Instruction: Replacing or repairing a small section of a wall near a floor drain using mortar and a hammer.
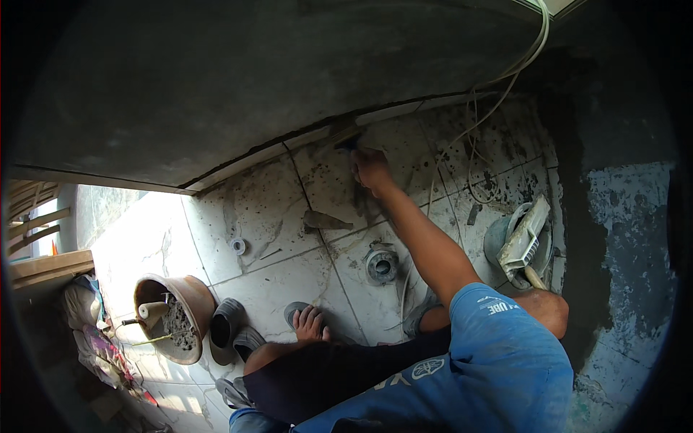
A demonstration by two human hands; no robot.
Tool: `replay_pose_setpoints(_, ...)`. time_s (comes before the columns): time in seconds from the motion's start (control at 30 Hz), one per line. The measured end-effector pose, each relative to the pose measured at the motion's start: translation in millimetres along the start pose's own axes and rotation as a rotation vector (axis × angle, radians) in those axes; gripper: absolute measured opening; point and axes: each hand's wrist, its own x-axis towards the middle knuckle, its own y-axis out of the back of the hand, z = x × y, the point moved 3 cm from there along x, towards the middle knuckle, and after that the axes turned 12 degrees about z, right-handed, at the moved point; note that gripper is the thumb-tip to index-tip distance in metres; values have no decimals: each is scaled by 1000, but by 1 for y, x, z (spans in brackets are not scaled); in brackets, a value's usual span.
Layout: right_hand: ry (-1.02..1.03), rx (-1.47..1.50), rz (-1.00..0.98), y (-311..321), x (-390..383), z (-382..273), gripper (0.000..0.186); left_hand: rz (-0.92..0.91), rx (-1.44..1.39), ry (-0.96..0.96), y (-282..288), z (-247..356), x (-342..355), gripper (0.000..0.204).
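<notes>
My right hand (372, 172) is stretched far forward, its fingers closed round a small dark-blue-handled tool (348, 143). The tool's tip meets the foot of the wall at the skirting strip (390, 112); blade or bristles, I cannot tell. Low in front of me, my left hand (310, 323) lies with its fingers extended over a grey sandal (292, 313) by my knee. Between the two hands are a tapered, dusty piece (327, 221) like a bottle and a round grey fitting (381, 265) with a hole, both on the stained white marble-patterned tiles (278, 285).
At left a tipped brown bucket (198, 310) holds grey mortar and a roller (151, 310), with grey shoes (227, 325) alongside. A white tape roll (238, 246) lies farther in. Loose white cable (473, 133) trails at right, near a basin (498, 242) bearing a mortar-smeared white tray (527, 234).
</notes>
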Motion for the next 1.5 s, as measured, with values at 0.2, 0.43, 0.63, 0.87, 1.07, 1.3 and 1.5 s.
replay_pose_setpoints(0.2,-70,-34,-300,-72,-58,-27,26,-24,17,74,3,1,3,45)
replay_pose_setpoints(0.43,-151,60,-337,-202,-108,-28,29,-41,-33,59,5,-2,0,46)
replay_pose_setpoints(0.63,-50,-150,-542,-303,-148,-26,30,43,-54,38,7,-4,-3,42)
replay_pose_setpoints(0.87,-162,31,-55,-176,-90,-7,32,70,-88,25,3,-10,-8,42)
replay_pose_setpoints(1.07,-247,214,184,-159,-107,-12,34,192,-117,-9,-4,-15,-13,41)
replay_pose_setpoints(1.3,-204,234,-43,-313,-153,-9,21,190,-98,-24,-7,-17,-18,42)
replay_pose_setpoints(1.5,-49,-22,-328,-324,-182,-3,19,162,-18,-53,-16,-21,-25,22)
